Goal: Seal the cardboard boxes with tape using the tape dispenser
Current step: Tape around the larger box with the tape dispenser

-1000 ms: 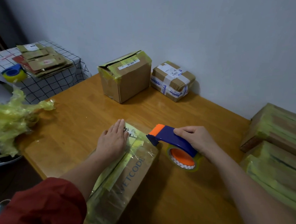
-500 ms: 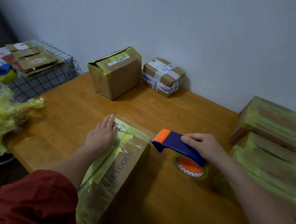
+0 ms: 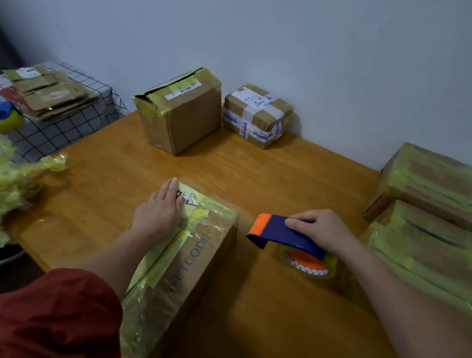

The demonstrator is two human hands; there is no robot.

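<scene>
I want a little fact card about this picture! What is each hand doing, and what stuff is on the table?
Left hand: the left hand lies flat on the long cardboard box printed WETCODE
Right hand: the right hand grips the blue and orange tape dispenser, just right of that box
Table: orange-brown wooden table
Back: brown cardboard box with yellow tape, its top seam gaping; small parcel with white and blue tape
Right: stack of yellow-taped boxes
Left: crumpled wad of yellow tape
</scene>
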